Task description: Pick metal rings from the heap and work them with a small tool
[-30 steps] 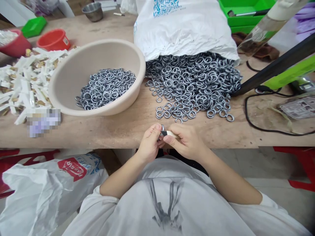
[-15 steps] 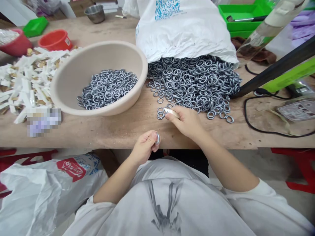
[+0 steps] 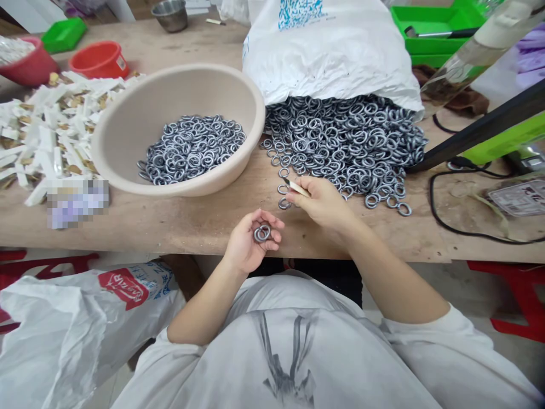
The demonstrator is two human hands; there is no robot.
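Since a moment ago, left hand (image 3: 251,241) has turned palm-up, cupping rings (image 3: 262,233); right hand (image 3: 321,204), pinching a strip (image 3: 297,187), sits nearer the ring pile (image 3: 344,145).

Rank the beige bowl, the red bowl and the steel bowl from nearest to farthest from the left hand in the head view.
1. Beige bowl: just up and left of the left hand, half full of rings.
2. Red bowl: beyond the beige bowl, far left.
3. Steel bowl: at the table's far edge.
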